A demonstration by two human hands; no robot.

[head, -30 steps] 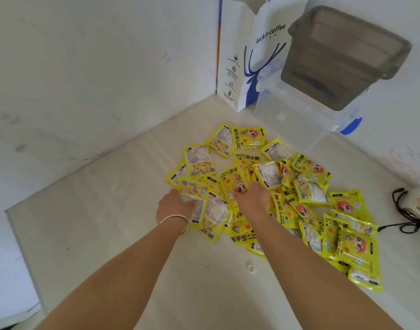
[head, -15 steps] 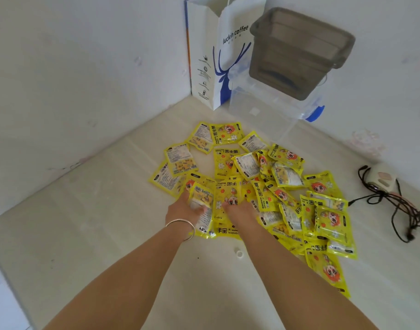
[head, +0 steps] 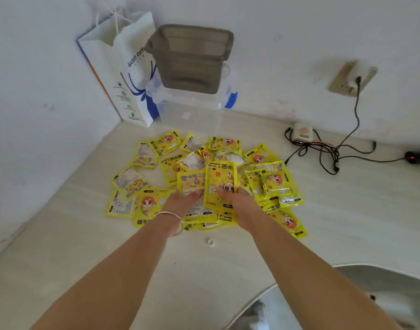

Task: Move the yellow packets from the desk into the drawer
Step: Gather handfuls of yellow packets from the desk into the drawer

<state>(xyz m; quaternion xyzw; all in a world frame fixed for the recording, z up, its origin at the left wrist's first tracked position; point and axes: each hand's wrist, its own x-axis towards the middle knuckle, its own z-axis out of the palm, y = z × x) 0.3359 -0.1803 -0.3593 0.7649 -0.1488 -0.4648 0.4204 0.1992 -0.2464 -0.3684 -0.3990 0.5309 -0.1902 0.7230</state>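
Observation:
Several yellow hand-warmer packets (head: 278,184) lie in a loose pile on the pale desk (head: 61,234). Both my hands are at the pile's near edge. My right hand (head: 237,198) grips a yellow packet (head: 219,179) and lifts it upright above the others, thumb on its printed front. My left hand (head: 180,201), with a silver bangle on the wrist, holds another packet (head: 191,182) right beside it, fingers closed on its lower edge. No drawer is in view.
A white paper bag (head: 123,75) and a clear box with a grey bin (head: 189,58) on it stand in the back corner. Tangled black cables (head: 323,148) and a wall socket (head: 352,79) are at the right. A small white ring (head: 210,241) lies near my wrists.
Both hands have closed on packets and raised them off the pile. The view has swung to the right, so the socket and cables now show.

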